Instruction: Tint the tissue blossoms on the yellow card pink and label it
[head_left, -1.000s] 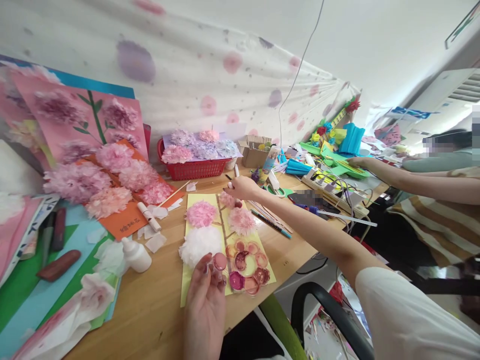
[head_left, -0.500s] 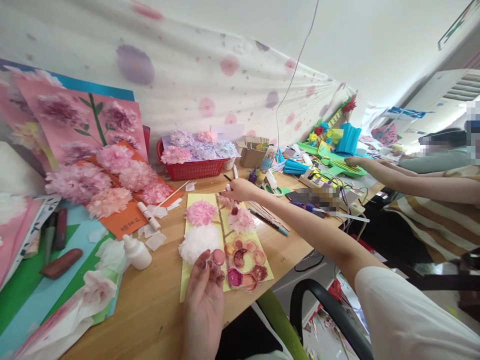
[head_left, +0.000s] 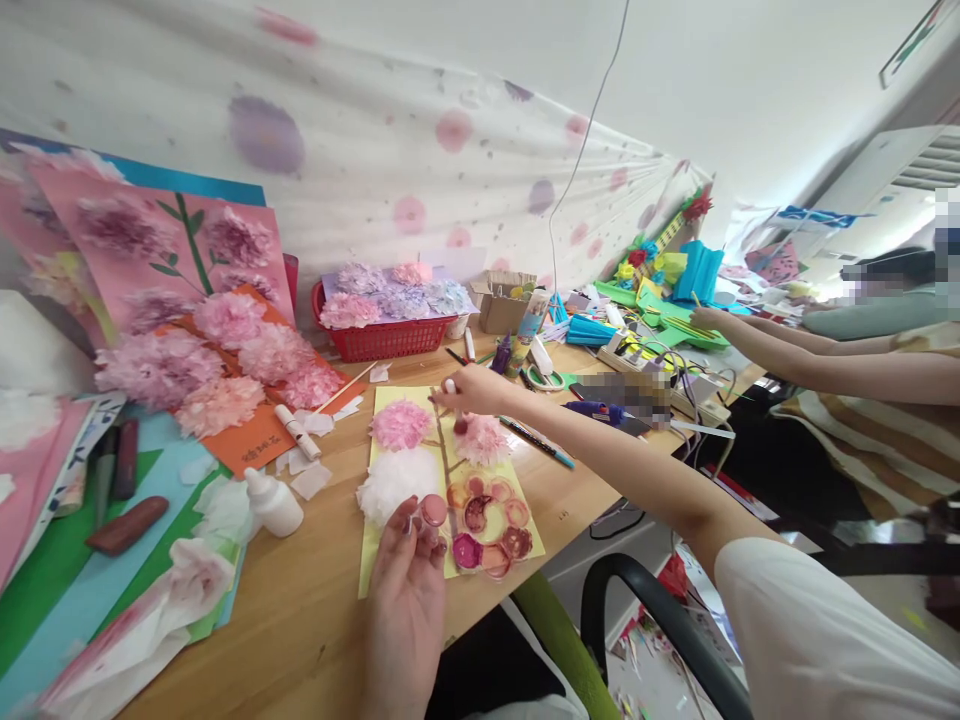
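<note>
Illumination bright and even, daylight in character. The strongest source lies far right of the right hand [head_left: 469, 390], where the white louvred wall unit [head_left: 885, 185] is overexposed. Shadows soft; only a faint one beneath the white plastic squeeze bottle [head_left: 274, 503], left of the left hand [head_left: 409, 600]. The small pink round pot [head_left: 433, 510] pinched in that hand is sharp. The thin pink-tipped stick [head_left: 459, 422] in the right hand resolves poorly. Wide-angle bowing bends the light wooden tabletop [head_left: 315, 610]. Pink paper flowers [head_left: 157, 365] far left go soft. Pixelated patches lie right of the right hand.
</note>
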